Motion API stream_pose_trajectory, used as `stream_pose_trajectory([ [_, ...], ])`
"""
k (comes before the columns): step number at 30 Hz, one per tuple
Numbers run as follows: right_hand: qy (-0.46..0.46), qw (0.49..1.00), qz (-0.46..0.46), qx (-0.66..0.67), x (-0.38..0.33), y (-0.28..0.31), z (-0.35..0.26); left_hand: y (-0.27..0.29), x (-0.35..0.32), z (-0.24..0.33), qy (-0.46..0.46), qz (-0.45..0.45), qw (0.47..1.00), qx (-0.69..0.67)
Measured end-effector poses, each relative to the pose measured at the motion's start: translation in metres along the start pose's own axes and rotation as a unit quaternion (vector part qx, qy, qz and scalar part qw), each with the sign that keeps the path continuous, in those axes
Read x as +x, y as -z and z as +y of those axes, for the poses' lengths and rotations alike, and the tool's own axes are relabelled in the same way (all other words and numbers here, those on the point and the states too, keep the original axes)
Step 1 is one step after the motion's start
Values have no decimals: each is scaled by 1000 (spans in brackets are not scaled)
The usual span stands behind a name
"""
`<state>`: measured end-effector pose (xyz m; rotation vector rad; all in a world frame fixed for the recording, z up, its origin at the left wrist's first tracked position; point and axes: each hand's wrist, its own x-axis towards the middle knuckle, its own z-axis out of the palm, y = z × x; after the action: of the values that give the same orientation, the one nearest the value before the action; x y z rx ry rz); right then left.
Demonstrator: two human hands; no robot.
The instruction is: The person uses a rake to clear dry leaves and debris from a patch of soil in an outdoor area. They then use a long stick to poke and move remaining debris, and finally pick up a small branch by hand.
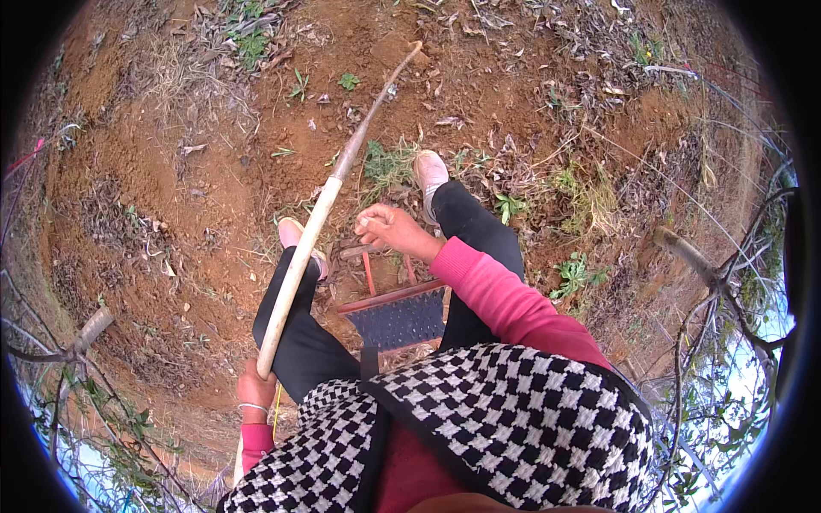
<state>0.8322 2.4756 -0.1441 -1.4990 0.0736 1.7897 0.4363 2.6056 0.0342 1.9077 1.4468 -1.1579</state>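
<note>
A long pole tool with a pale wooden handle [299, 256] slants up from the lower left, across my left leg. Its brown metal end tapers to a narrow tip over the soil; the tool's exact kind is unclear. Low on the handle, my left hand [256, 389], with a white bangle at the wrist, is wrapped round the wood. My right hand [395, 229] hovers to the right of the handle, apart from it, fingers curled together; whether anything is in them is hidden. Below it stands what looks like a small folding stool [398, 318] with a dark speckled seat and red frame, between my legs.
My pale shoes [430, 169] rest on reddish-brown soil [205, 231] strewn with dry leaves. Green weeds [575, 275] grow in patches. Cut branches [684, 250] jut in at the right, and a cut stub [92, 327] at the left. Thin strings cross the right side.
</note>
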Motion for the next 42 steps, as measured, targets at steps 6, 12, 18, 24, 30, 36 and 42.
stream_pose_trajectory([
  [6, 111, 989, 21, -97, 39, 20, -44, 20, 43, 10, -29, 21, 999, 10],
  [12, 172, 982, -2, -74, 55, 22, -91, 31, 77, 6, -26, 68, 993, 97],
  [18, 294, 945, -15, -143, 62, 8, -124, 27, 112, 9, -71, 148, 979, 123],
  [24, 414, 875, -13, -252, 41, -5, -135, 6, 121, 15, -105, 275, 937, 188],
  [30, 474, 782, 127, -383, 16, 11, -93, -21, 102, 30, -117, 402, 871, 255],
  [36, 418, 756, 125, -488, -10, 28, -42, -22, 84, 40, -109, 398, 876, 249],
  [42, 237, 937, -30, -253, -17, 33, 28, -16, 69, 50, -123, 403, 876, 232],
])
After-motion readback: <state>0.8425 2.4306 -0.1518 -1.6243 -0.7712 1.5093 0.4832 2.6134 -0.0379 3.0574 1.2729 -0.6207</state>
